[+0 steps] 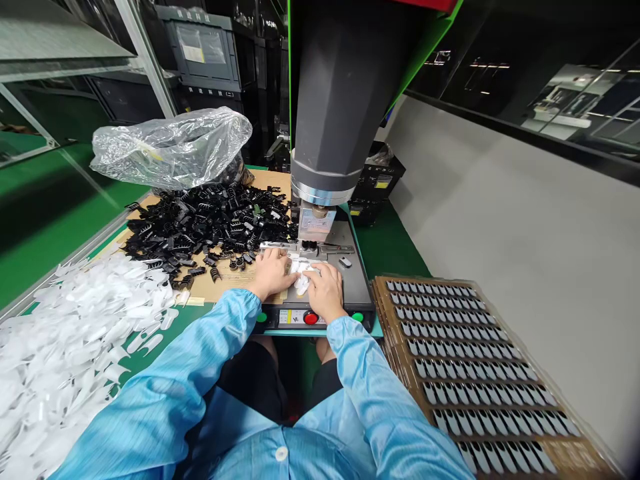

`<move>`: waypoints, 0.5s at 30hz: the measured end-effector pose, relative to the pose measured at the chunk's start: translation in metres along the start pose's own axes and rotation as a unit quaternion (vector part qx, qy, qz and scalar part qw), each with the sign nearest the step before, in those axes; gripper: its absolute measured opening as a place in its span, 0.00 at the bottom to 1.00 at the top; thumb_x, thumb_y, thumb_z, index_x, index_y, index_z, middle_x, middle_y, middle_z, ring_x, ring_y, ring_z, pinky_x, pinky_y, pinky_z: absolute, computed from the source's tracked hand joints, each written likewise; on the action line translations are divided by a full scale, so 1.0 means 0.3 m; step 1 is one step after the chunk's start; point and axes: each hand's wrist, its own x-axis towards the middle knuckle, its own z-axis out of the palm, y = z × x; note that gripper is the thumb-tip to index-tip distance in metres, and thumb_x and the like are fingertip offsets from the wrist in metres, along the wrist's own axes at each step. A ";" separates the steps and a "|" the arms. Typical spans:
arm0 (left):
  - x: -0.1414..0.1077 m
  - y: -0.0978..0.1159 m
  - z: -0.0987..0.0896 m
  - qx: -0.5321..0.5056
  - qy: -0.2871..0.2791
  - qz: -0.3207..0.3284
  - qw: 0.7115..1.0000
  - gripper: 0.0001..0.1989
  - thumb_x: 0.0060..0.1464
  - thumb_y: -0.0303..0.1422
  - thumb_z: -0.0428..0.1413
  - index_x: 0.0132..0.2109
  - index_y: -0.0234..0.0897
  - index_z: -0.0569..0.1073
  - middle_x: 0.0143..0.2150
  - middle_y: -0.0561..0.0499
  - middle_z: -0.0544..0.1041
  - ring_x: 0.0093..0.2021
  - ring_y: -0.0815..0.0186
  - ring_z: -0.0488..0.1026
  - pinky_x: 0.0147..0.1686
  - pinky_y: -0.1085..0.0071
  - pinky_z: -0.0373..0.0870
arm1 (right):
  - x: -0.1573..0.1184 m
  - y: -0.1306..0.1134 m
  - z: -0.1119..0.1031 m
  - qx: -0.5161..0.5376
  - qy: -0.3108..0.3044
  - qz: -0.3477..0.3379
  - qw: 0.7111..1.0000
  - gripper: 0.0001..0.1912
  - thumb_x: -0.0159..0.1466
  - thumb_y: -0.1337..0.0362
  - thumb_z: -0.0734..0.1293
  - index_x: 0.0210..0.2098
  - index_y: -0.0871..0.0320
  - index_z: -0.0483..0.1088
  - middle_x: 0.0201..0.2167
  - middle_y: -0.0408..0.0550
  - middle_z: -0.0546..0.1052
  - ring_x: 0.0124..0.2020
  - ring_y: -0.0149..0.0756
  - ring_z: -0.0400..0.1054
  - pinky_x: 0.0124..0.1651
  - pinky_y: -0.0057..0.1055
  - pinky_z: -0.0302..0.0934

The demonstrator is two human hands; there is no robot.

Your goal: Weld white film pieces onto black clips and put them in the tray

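Observation:
My left hand (271,271) is at the left of the press bed, fingers bent near the metal fixture (333,249), its thumb against white plastic pieces. From the right, my right hand (327,287) reaches in with thumb and fingers closed on a white plastic piece (301,285) between both hands. Parts of these pieces are hidden by the fingers. A black clip part (309,246) sits in the fixture, under the metal press head (317,223). On the bed right of my right hand lies a finished-looking grey and black part (345,262).
Black clips (200,223) are heaped at left behind a pile of white pieces (90,327). A clear plastic bag (173,147) lies behind them. Green buttons (357,317) flank a red button (311,318) at the front. Right, a tray (417,387) holds rows of grey parts.

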 end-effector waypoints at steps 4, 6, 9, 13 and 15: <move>0.020 -0.001 0.015 -0.038 0.016 -0.026 0.999 0.19 0.60 0.51 0.62 0.48 0.43 0.80 0.59 0.41 0.73 0.63 0.43 0.64 0.59 0.47 0.61 | 0.001 0.001 -0.004 0.001 -0.002 0.000 1.000 0.21 0.67 0.74 0.65 0.51 0.49 0.81 0.60 0.51 0.75 0.65 0.50 0.61 0.64 0.49 0.57; 0.021 -0.006 0.021 -0.047 0.028 -0.029 0.998 0.18 0.60 0.51 0.63 0.48 0.42 0.79 0.56 0.41 0.74 0.62 0.44 0.65 0.58 0.48 0.61 | 0.001 0.001 -0.005 0.001 -0.004 -0.001 1.000 0.21 0.67 0.74 0.65 0.52 0.49 0.81 0.60 0.51 0.75 0.65 0.50 0.61 0.63 0.49 0.57; 0.015 -0.017 0.019 -0.042 0.038 0.001 0.998 0.19 0.60 0.50 0.63 0.51 0.43 0.78 0.56 0.41 0.73 0.61 0.45 0.65 0.57 0.48 0.61 | 0.001 0.000 -0.005 0.002 -0.005 0.000 1.000 0.20 0.67 0.74 0.65 0.51 0.49 0.81 0.60 0.51 0.75 0.65 0.50 0.61 0.63 0.49 0.57; 0.024 -0.032 0.000 -0.038 0.001 0.061 0.997 0.22 0.60 0.49 0.63 0.58 0.49 0.76 0.60 0.42 0.71 0.63 0.46 0.64 0.57 0.49 0.59 | 0.000 -0.002 -0.006 -0.001 -0.005 0.004 1.000 0.20 0.68 0.74 0.64 0.51 0.49 0.80 0.60 0.51 0.75 0.64 0.50 0.61 0.63 0.49 0.57; 0.039 -0.038 -0.015 -0.035 -0.016 0.074 0.997 0.24 0.59 0.49 0.64 0.59 0.50 0.76 0.61 0.42 0.69 0.64 0.45 0.63 0.58 0.48 0.58 | 0.000 -0.003 -0.008 -0.004 -0.008 0.003 1.000 0.20 0.68 0.74 0.64 0.51 0.49 0.80 0.60 0.51 0.75 0.64 0.49 0.61 0.63 0.48 0.57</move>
